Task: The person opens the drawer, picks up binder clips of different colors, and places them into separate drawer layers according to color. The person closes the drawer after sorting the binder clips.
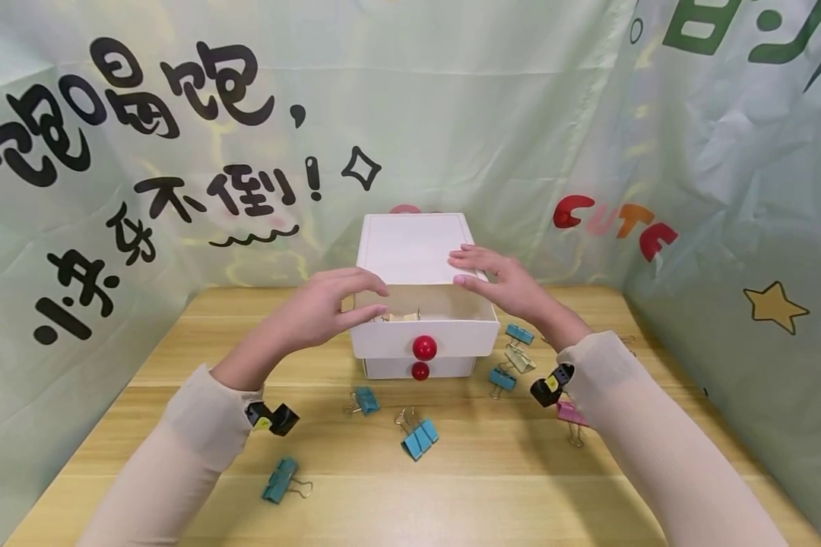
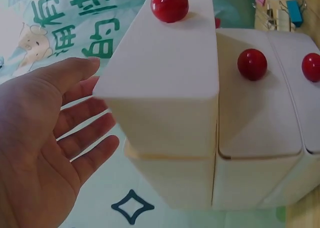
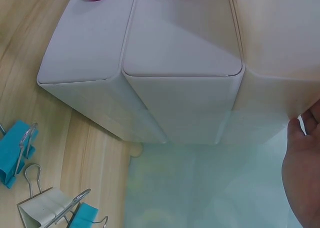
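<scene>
Left of centre, the left hand, thumb and fingers apart, hangs beside the mid-frame white drawer box, probably light, stiff, smooth, best held by its side walls. Rightward, the right hand, thumb and fingers also apart, overlaps its top edge.

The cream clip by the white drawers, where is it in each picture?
Head: cream clip, just right of the white drawer box, among blue clips.
Left wrist: cream clip, near the top right corner.
Right wrist: cream clip, bottom left.
Shared landmark: the white drawer box.
</scene>
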A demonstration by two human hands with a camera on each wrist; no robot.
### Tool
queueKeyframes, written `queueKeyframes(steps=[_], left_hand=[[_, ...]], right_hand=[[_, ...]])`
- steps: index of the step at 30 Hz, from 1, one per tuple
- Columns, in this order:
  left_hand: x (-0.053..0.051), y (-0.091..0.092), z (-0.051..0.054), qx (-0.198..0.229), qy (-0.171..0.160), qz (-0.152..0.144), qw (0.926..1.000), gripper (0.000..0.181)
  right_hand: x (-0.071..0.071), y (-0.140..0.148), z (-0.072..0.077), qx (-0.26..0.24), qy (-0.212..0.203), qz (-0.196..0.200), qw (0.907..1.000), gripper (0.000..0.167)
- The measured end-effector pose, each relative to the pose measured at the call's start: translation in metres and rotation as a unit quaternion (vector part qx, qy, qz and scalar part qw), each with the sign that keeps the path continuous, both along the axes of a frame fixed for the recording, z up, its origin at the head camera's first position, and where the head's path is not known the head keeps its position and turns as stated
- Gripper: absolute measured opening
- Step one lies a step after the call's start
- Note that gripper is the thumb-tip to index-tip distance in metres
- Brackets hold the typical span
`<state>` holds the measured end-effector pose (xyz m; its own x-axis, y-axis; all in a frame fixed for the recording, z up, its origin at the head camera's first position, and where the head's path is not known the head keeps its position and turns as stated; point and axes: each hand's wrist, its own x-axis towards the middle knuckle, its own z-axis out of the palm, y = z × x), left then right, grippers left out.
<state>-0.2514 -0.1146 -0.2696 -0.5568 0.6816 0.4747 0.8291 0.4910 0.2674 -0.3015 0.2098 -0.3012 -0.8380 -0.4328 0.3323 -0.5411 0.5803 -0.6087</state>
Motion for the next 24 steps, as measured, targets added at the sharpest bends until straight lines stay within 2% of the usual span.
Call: queueKeyframes(steps=[4, 10, 18, 24], left_hand=[[0.004, -0.013, -0.003, 0.007, 0.013, 0.013, 0.9998, 0.024], [0.007, -0.031, -0.007, 0.009, -0.006, 0.040, 0.9992, 0.026], [0.014, -0.050, -0.009, 0.017, -0.015, 0.061, 0.9979, 0.023], [0.018, -0.062, -0.006, 0.025, -0.021, 0.080, 0.9963, 0.022]], right_hand=[[0.000, 0.000, 0.000, -0.006, -0.002, 0.002, 1.0000, 0.050], [0.000, 0.000, 0.000, -0.013, -0.002, 0.007, 0.9999, 0.048], [-0.001, -0.001, -0.002, -0.012, -0.007, 0.010, 0.9999, 0.049], [-0.001, 0.000, -0.002, -0.016, -0.003, 0.008, 0.9998, 0.048]])
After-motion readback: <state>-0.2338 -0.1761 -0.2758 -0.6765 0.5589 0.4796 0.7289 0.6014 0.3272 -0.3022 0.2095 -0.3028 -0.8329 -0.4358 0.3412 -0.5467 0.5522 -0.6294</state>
